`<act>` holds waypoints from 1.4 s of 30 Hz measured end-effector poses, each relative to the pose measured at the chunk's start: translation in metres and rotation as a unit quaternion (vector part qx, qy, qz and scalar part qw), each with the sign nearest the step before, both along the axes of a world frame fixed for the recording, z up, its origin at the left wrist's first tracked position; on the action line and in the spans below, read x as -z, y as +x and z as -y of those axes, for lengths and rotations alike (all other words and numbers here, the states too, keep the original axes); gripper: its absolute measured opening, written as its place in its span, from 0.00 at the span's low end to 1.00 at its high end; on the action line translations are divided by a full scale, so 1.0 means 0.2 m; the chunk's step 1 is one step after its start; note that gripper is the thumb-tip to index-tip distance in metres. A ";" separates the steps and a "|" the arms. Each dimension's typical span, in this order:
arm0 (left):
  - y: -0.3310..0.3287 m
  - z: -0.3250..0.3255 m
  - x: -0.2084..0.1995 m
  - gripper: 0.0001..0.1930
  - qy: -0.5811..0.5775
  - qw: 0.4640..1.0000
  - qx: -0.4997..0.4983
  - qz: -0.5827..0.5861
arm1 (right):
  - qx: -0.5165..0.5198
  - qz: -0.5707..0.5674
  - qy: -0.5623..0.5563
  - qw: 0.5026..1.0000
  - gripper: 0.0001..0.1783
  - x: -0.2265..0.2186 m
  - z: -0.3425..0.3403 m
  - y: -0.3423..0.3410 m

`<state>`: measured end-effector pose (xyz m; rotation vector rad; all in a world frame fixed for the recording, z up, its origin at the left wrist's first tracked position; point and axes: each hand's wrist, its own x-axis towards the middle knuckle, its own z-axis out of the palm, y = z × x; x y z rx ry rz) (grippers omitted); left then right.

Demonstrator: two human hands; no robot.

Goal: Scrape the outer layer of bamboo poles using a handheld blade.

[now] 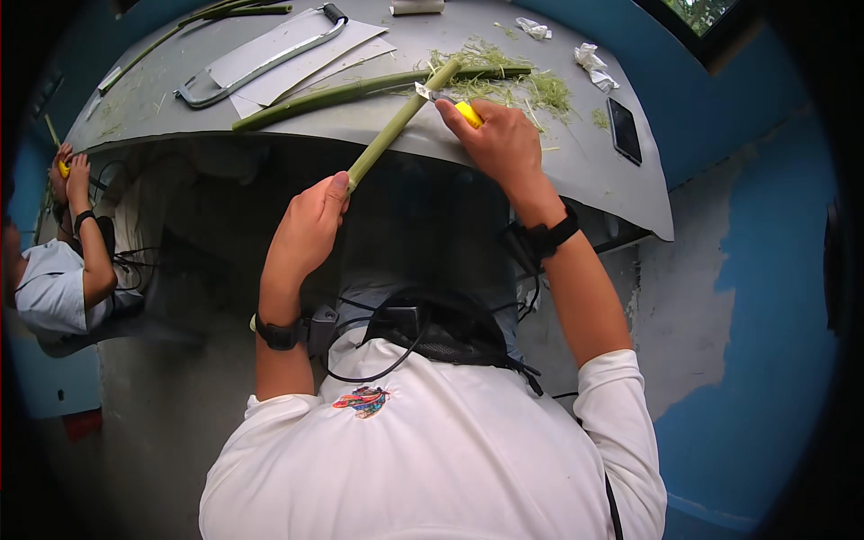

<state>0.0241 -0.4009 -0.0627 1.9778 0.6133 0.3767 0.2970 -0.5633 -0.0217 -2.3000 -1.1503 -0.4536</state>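
Observation:
My left hand (308,223) is wrapped round the near end of a green bamboo stick (387,137), just off the table's front edge. From there the stick slants up and away to the right over the table. My right hand (500,148) grips a yellow-handled utility knife (468,114). Its blade meets the stick near the far end. Behind that, a longer, darker green bamboo pole (315,107) lies across the tabletop, and the held stick crosses over it. Pale green shavings (549,94) are heaped around the pole's right end.
On the grey table (630,193) lie a hacksaw (270,67) on white paper sheets (301,56), a phone (625,131) at right, and crumpled tissue (594,67). More thin stalks (238,12) rest at far left. Another person (67,270) sits at left, holding something yellow.

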 end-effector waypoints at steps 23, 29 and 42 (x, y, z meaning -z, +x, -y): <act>-0.11 0.01 -0.01 0.34 0.070 0.997 -0.029 -0.011 | 0.019 0.006 -0.026 0.999 0.43 0.01 0.00 -0.02; -0.21 0.01 -0.02 0.34 0.036 0.998 -0.035 -0.028 | 0.032 0.015 -0.006 0.999 0.43 0.02 0.00 -0.02; -0.46 0.02 -0.04 0.35 -0.075 0.989 -0.084 -0.093 | 0.073 -0.001 0.002 0.997 0.42 0.02 0.00 0.03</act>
